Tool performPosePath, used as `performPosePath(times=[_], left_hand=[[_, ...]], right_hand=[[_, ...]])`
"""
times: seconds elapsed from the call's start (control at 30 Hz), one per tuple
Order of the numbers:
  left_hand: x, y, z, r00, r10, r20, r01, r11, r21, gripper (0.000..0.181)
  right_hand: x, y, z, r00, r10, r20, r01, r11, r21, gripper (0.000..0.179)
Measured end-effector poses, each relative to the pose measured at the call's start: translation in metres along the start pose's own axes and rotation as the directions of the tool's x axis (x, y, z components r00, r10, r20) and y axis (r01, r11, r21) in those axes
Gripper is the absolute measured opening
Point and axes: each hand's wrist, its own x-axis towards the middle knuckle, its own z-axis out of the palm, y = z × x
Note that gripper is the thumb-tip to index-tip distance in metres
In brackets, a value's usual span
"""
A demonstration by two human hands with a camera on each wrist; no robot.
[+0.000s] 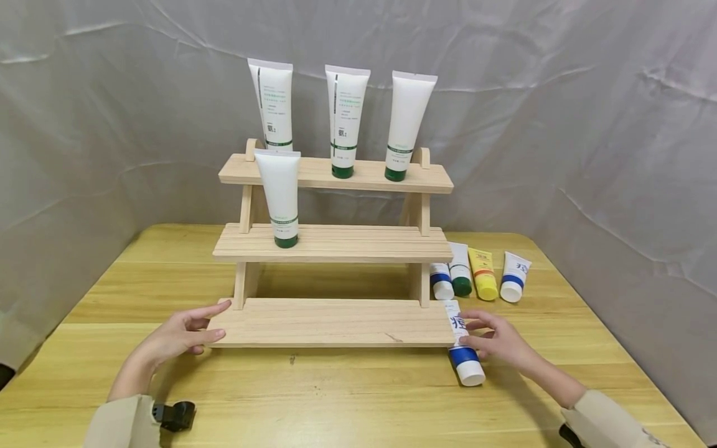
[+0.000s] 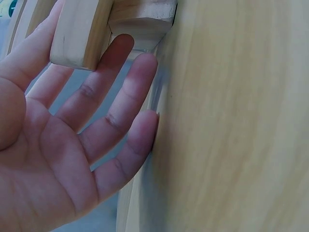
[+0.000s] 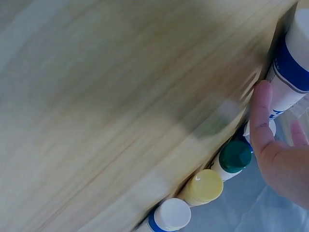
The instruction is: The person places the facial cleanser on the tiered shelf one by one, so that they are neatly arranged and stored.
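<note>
A pale three-tier wooden stand (image 1: 336, 320) occupies the middle of the table. My left hand (image 1: 182, 330) grips the left end of its bottom shelf, thumb at the front edge and index finger over the top. In the left wrist view the other fingers (image 2: 120, 101) curve loosely below the board. Beside the shelf's right end lies a white cosmetic tube (image 1: 463, 356) with a blue band, its white cap toward me. My right hand (image 1: 495, 339) holds it at the label by thumb and fingers; the far fingers are partly hidden in the right wrist view.
On the stand's top shelf are several upright white tubes (image 1: 346, 118) with green caps; another white tube (image 1: 282, 196) stands on the middle shelf. Behind my right hand lie a yellow tube (image 1: 483, 274), a green-capped tube (image 1: 460, 270) and blue-banded tubes (image 1: 514, 277). Grey cloth (image 1: 504, 124) surrounds the table.
</note>
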Motion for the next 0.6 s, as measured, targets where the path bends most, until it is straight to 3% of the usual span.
performPosePath(times=[0.37,0.6], left_hand=[[-0.0003,0.0031,0.0010,1.000,-0.010,-0.003,0.010,1.000,0.009,0.063],[-0.0003,0.0017,0.0008,1.000,-0.014,-0.006,0.014,1.000,0.006,0.062]], right_hand=[[0.0039,0.0033,0.0006,0.997,-0.009,0.074,0.012,0.999,-0.045,0.057],[0.0040,0.0013,0.0014,0.995,0.080,0.064,-0.079,0.996,-0.030,0.059]])
